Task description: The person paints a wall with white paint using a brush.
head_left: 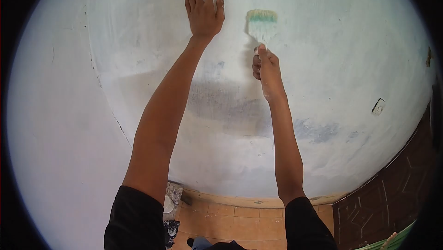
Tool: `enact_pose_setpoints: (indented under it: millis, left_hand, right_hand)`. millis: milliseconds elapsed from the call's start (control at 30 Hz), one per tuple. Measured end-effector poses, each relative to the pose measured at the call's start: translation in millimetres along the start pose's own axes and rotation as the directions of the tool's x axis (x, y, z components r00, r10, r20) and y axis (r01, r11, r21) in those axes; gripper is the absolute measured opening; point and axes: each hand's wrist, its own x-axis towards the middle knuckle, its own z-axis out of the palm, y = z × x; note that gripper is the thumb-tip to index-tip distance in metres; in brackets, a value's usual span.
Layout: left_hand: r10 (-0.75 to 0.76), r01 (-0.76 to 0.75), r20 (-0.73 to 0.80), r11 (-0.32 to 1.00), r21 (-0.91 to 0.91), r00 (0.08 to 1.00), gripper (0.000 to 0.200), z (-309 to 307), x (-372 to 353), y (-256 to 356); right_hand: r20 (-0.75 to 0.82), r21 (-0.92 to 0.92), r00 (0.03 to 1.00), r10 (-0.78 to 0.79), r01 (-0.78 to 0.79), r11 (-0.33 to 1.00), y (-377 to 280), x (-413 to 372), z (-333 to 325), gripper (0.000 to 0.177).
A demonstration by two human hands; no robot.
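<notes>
My right hand is wrapped round the handle of a wide paintbrush. The brush points upward, with green and yellowish bristles at the top, against or just off the wall. White smears show on the fingers of this hand. Higher and to the left, my left hand is held up at the wall with its fingers apart and nothing gripped. One of its fingers has a white paint-like patch. Whitish, streaky paint covers the wall, with greyish-blue patches lower down.
A switch or socket plate sits on the wall at right. Below it stands a dark brown panelled door. Orange tiles make up the floor. A speckled stand bears a white round container at lower left.
</notes>
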Motion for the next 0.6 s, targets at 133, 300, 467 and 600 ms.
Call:
enact_pose_setpoints:
  millis: [133,300,467,600]
  left_hand:
    - [0.002,-0.002,0.006,1.000,0.013,1.000,0.029,3.0,2.1,-0.8]
    - [0.003,-0.003,0.003,1.000,-0.001,1.000,0.030,0.9,1.3,0.1]
    - [-0.032,0.031,0.032,0.999,0.025,0.999,0.031,-1.0,1.1,2.2]
    - [-0.052,0.052,0.026,0.998,0.021,0.998,0.032,-2.1,0.0,1.9]
  right_hand:
    - [-0.084,0.015,0.981,0.175,-0.175,0.985,53.6,-44.6,-4.4,0.039]
    - [-0.128,-0.125,0.988,0.087,-0.103,0.987,51.9,-61.2,-3.3,0.041]
    - [-0.038,0.029,0.999,-0.006,0.007,1.000,2.2,-4.8,-7.1,0.041]
    - [-0.080,0.044,0.983,0.165,-0.162,0.986,60.9,-53.4,-14.8,0.037]
